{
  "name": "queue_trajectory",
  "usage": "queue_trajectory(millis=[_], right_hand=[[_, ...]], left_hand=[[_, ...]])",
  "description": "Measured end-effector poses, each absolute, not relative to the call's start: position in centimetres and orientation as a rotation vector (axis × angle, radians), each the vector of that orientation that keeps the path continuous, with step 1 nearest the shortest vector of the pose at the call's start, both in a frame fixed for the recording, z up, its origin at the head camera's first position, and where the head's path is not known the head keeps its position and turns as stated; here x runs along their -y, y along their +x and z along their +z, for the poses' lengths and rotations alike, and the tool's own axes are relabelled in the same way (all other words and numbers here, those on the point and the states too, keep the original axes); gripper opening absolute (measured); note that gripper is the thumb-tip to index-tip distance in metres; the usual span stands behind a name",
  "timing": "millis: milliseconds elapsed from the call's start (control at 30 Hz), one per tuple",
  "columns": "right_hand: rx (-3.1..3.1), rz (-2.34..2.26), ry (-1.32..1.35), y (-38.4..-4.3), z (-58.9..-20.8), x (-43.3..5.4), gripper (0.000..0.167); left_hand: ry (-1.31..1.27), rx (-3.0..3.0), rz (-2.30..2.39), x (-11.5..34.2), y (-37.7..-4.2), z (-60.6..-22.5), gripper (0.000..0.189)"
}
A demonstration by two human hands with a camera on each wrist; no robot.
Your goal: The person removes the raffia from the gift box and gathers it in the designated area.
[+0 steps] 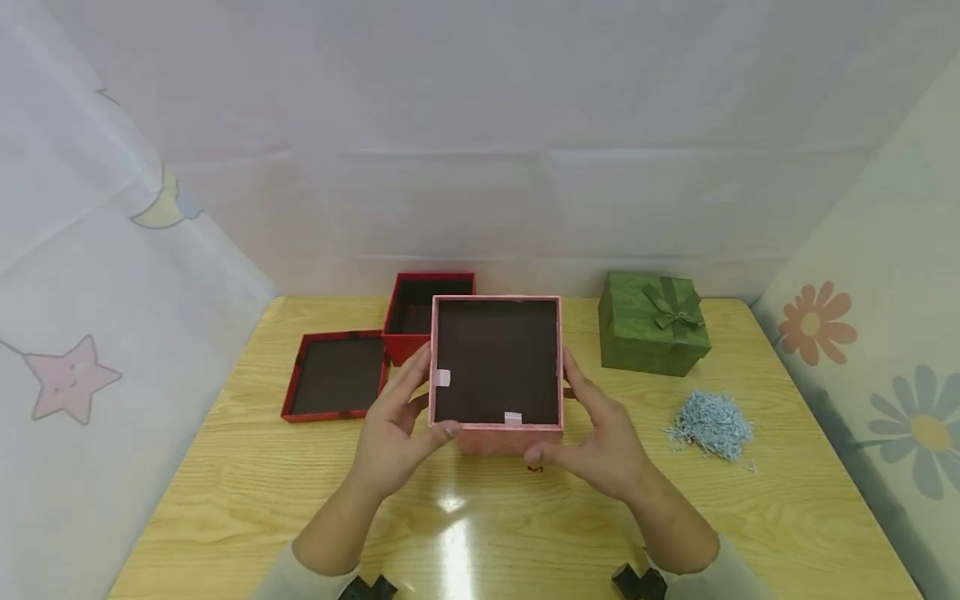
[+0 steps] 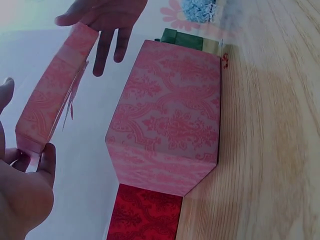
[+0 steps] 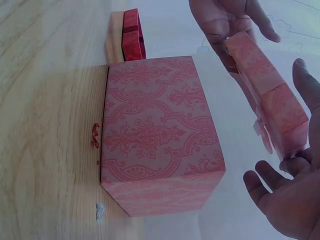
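Observation:
Both hands hold the pink lid [image 1: 498, 358], its dark inside turned up toward the head camera and two small pale tabs on its edges. My left hand [image 1: 393, 437] grips the left side, thumb on the near corner. On the opposite side my right hand [image 1: 603, 446] holds the rim between thumb and fingers. Beneath the lid stands the pink box [image 1: 498, 442], mostly hidden in the head view. The left wrist view shows the patterned box wall [image 2: 170, 105] with the lid raised apart from it and ribbon ends [image 2: 72, 97] hanging from its underside.
Behind to the left are an open red box [image 1: 431, 304] and its upturned red lid [image 1: 337, 375]. A green box with a bow [image 1: 656, 321] stands back right, and blue paper shreds [image 1: 712, 425] lie nearer. A small red scrap [image 1: 535, 469] lies before the pink box.

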State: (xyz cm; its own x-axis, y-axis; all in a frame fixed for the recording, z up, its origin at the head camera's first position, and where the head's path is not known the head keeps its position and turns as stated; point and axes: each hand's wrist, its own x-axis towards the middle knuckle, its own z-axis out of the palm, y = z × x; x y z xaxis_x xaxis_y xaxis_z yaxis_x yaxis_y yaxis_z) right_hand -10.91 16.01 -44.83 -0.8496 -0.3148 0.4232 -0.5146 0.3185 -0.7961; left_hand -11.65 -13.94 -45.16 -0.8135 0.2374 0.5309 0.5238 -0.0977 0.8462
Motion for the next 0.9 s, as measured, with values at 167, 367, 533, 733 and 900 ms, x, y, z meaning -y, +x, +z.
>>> queue_trajectory(millis=[167, 367, 533, 733, 900], right_hand=[[2.437, 1.574, 0.752, -10.9, -45.0, -15.6, 0.127], [2.468, 1.55, 0.72, -10.9, -45.0, -15.1, 0.121], [2.45, 1.546, 0.714, -11.0, -45.1, -14.4, 0.11], [2.372, 1.657, 0.756, -11.1, -45.3, -13.7, 0.102], [2.357, 1.774, 0.766, -11.3, -45.4, -12.8, 0.1]], left_hand=[[-0.82, 2.005, -2.028, 14.6, -11.5, -45.3, 0.103], [-0.754, 2.04, -2.024, 15.1, -11.2, -45.2, 0.105], [-0.657, 2.064, -2.049, 15.6, -10.8, -45.2, 0.105], [-0.612, 2.058, -2.051, 16.1, -10.6, -45.5, 0.101], [-0.581, 2.056, -2.028, 17.0, -10.4, -46.0, 0.097]])
